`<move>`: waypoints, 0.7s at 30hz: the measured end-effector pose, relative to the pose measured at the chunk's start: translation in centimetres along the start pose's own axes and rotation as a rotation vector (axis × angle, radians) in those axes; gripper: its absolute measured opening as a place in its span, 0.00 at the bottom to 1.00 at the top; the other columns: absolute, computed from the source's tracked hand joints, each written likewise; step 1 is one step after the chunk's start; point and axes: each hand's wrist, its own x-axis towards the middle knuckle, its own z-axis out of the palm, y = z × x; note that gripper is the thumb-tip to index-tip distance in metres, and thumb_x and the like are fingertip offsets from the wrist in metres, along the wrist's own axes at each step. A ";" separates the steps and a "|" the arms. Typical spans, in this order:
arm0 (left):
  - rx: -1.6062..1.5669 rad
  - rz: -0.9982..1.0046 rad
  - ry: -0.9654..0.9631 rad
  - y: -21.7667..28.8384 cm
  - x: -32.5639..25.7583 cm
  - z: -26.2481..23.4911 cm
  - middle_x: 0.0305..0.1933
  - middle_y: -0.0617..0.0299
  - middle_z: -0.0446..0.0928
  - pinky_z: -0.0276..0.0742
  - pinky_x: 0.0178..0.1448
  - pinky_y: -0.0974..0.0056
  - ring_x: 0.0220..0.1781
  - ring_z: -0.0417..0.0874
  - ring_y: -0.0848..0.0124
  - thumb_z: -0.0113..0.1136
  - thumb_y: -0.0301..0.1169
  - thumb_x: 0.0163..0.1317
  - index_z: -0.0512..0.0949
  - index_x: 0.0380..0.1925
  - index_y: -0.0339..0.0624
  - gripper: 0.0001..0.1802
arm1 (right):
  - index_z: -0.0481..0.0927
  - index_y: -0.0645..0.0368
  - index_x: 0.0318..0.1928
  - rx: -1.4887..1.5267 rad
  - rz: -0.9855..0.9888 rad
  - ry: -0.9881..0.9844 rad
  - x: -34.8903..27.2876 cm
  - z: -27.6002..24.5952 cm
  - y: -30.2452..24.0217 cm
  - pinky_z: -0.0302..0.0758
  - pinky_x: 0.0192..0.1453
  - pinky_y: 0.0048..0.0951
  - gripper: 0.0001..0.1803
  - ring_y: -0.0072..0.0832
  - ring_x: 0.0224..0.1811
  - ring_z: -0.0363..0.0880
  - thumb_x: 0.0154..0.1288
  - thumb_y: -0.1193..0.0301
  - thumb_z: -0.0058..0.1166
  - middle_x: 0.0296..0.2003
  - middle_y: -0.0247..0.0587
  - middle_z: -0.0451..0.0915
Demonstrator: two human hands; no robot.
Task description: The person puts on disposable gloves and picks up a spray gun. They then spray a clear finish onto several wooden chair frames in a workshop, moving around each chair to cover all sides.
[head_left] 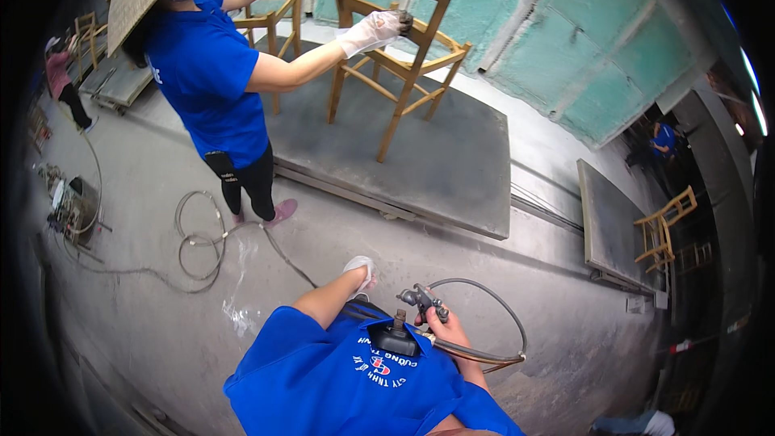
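Note:
My right hand (449, 328) is closed around the grip of a metal spray gun (421, 300), close in front of my body. A grey hose (502, 302) loops out from the gun to the right and bends back beneath my forearm. My left hand (361, 266), in a thin white glove or covering, hangs past my left side; its fingers are too small and partly hidden to read. Beyond, a co-worker (211, 73) in a blue shirt and cone hat touches a wooden chair (408, 28) with gloved hands, one pressing a dark pad (404, 23) to its backrest.
The chair stands on a low grey platform (452, 169), with another wooden chair (274, 16) behind. A coiled hose (202, 234) lies on the floor left of me. Farther right, a second platform (605, 226) carries a chair (658, 230). A green-coated wall (565, 48) rises behind.

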 end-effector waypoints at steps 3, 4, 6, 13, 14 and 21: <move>1.236 0.361 0.140 3.5 -5.9 1.4 0.44 0.50 0.84 0.82 0.45 0.54 0.45 0.86 0.60 0.57 0.40 0.61 0.84 0.45 0.44 0.17 | 0.61 0.51 0.77 -0.029 0.047 -0.033 2.0 -1.2 -0.8 0.73 0.36 0.22 0.32 0.15 0.33 0.74 0.80 0.55 0.47 0.37 0.30 0.81; 1.650 0.452 0.222 4.8 -8.4 1.8 0.50 0.51 0.86 0.84 0.53 0.54 0.53 0.88 0.61 0.59 0.39 0.58 0.86 0.50 0.47 0.21 | 0.60 0.50 0.77 -0.044 0.014 -0.050 2.7 -1.5 -1.2 0.73 0.36 0.23 0.32 0.15 0.33 0.74 0.80 0.54 0.47 0.37 0.30 0.81; 1.689 0.094 0.256 6.7 -13.0 2.4 0.63 0.51 0.80 0.69 0.70 0.42 0.68 0.77 0.52 0.67 0.40 0.53 0.84 0.56 0.50 0.27 | 0.70 0.56 0.70 -0.009 0.072 -0.101 4.2 -2.3 -2.2 0.74 0.36 0.24 0.28 0.18 0.34 0.76 0.80 0.52 0.46 0.37 0.33 0.82; 1.136 -0.421 0.682 -0.7 -15.9 -5.5 0.75 0.55 0.68 0.54 0.70 0.22 0.80 0.58 0.42 0.69 0.46 0.55 0.77 0.66 0.55 0.36 | 0.78 0.62 0.55 -0.050 0.037 -0.434 10.7 -6.4 -5.5 0.78 0.39 0.31 0.30 0.29 0.42 0.84 0.79 0.45 0.43 0.39 0.40 0.84; 1.027 -0.440 0.733 -4.2 -14.9 -7.1 0.74 0.55 0.70 0.59 0.71 0.26 0.78 0.62 0.43 0.68 0.46 0.56 0.78 0.65 0.54 0.34 | 0.78 0.62 0.55 -0.012 0.013 -0.482 11.2 -6.7 -5.2 0.78 0.39 0.31 0.30 0.30 0.42 0.84 0.79 0.45 0.43 0.39 0.40 0.84; 0.745 -0.186 0.719 -23.2 -13.5 -5.3 0.63 0.50 0.80 0.77 0.63 0.49 0.66 0.79 0.51 0.61 0.43 0.59 0.84 0.53 0.47 0.23 | 0.77 0.62 0.53 -0.202 0.051 -0.808 15.3 -9.0 -1.8 0.78 0.40 0.33 0.31 0.32 0.44 0.84 0.81 0.45 0.36 0.38 0.42 0.83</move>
